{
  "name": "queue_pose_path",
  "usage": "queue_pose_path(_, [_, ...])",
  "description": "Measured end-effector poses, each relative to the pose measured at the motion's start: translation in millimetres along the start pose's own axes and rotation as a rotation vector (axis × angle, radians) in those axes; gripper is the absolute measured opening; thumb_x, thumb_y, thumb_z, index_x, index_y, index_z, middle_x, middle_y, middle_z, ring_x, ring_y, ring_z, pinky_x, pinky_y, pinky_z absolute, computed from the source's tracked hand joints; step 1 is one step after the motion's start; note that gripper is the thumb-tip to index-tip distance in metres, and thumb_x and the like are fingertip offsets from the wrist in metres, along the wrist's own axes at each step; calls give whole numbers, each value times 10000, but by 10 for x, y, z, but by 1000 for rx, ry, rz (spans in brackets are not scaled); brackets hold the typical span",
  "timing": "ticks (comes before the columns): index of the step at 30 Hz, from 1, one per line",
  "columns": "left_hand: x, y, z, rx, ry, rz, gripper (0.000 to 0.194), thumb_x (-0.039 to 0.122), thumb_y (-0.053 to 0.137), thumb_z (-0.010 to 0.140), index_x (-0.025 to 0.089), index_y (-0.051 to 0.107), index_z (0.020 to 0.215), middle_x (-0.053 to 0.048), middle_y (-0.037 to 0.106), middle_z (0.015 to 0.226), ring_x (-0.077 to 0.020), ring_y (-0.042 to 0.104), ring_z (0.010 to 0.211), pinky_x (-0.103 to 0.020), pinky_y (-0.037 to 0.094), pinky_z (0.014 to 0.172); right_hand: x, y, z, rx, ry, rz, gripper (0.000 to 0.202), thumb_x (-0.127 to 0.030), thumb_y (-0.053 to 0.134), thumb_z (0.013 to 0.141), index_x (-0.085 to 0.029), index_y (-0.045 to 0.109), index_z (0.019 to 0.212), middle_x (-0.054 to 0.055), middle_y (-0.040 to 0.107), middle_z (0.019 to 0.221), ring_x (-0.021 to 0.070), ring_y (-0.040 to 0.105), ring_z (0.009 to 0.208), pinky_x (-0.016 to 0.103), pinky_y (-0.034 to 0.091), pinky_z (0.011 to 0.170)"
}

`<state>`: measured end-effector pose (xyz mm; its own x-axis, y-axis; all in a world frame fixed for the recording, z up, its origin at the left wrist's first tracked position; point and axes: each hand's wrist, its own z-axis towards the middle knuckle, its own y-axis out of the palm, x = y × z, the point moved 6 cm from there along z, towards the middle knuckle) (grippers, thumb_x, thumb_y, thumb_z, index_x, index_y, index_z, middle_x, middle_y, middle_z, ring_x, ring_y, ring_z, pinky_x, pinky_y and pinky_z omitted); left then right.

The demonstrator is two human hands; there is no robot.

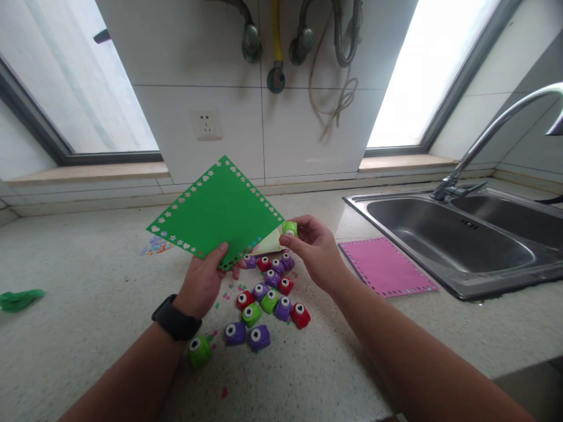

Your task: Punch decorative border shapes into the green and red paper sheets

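Note:
A green sheet of paper (220, 205) with small shapes cut out along its edges is held up by its lower corner in my left hand (209, 281), thumb on top. Between the thumb and fingers of my right hand (314, 246) is a light green craft punch (289, 229), right by the sheet's right corner. Whether the punch touches the paper I cannot tell. Below the hands, several purple, red and green punches (270, 301) lie on the countertop among tiny paper cutouts.
A pink sheet (387, 266) with punched edges lies right of my right hand, beside the steel sink (440, 228) and faucet (484, 132). A pale yellow sheet (268, 243) is partly hidden behind the green one. Green material (21, 299) lies far left on the counter (88, 328).

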<state>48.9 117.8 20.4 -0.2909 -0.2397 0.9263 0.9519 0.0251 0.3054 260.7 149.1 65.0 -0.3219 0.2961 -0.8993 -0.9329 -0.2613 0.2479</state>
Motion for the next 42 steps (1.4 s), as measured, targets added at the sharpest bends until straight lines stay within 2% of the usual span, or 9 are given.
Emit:
queue_pose_path(8, [-12, -16, -4, 2, -10, 34, 211, 358, 632, 929, 157, 656, 987, -61, 762, 816, -147, 609, 510, -291, 477, 492, -15, -18, 0, 23, 3, -28, 341, -311, 890, 677, -232, 636, 890, -11, 684, 822, 160, 643, 785, 354, 535, 770])
queue_pose_path(13, [3, 7, -4, 9, -14, -18, 225, 348, 655, 911, 154, 635, 1023, -67, 764, 848, -178, 660, 591, -283, 482, 474, -7, -6, 2, 20, 9, 17, 338, -286, 904, 666, -223, 647, 876, -21, 688, 802, 137, 632, 753, 321, 516, 732])
queue_pose_path(18, [7, 19, -4, -4, -16, -22, 212, 340, 652, 914, 145, 644, 995, -66, 761, 831, -163, 641, 554, -285, 484, 471, 12, -29, 6, 44, 21, 9, 346, -302, 902, 665, -218, 643, 879, -22, 686, 803, 135, 626, 740, 316, 517, 721])
queue_pose_path(30, [25, 45, -28, -2, -23, -17, 200, 354, 671, 892, 159, 666, 937, -63, 746, 797, -229, 708, 731, -278, 496, 471, 1, -39, 6, 47, 10, -17, 340, -321, 894, 684, -229, 631, 879, -16, 680, 802, 148, 633, 734, 326, 530, 706])
queue_pose_path(36, [-4, 23, -34, 8, -39, -9, 227, 371, 668, 907, 161, 670, 995, -65, 755, 832, -197, 679, 663, -286, 493, 487, -33, -12, -19, 40, -19, -4, 364, -317, 908, 665, -234, 635, 892, -12, 680, 799, 155, 639, 742, 325, 540, 692])
queue_pose_path(42, [-32, 14, -40, 2, -55, 2, 253, 390, 652, 915, 152, 680, 995, -78, 755, 836, -203, 681, 680, -296, 500, 509, -47, 29, -52, 11, -52, 12, 388, -297, 912, 660, -247, 628, 919, -14, 665, 803, 161, 639, 739, 349, 557, 722])
